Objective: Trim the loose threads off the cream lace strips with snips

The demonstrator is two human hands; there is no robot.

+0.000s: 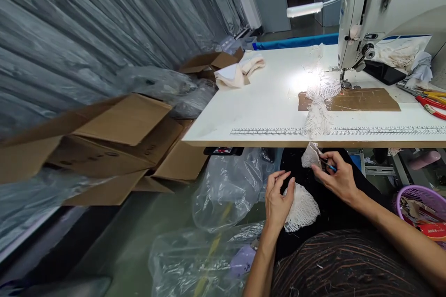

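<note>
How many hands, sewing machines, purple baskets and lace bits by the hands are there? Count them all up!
Hands: 2, left hand and right hand
Lace bits by the hands: 2
Sewing machine: 1
Purple basket: 1
Total: 6

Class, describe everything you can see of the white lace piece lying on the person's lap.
The white openwork lace piece looks thin and soft, roughly fan-shaped, with a netted, ridged pattern. It lies spread on plain black fabric below the table edge. The bare left hand overlaps its left side; whether the fingers grip it is unclear.
</note>
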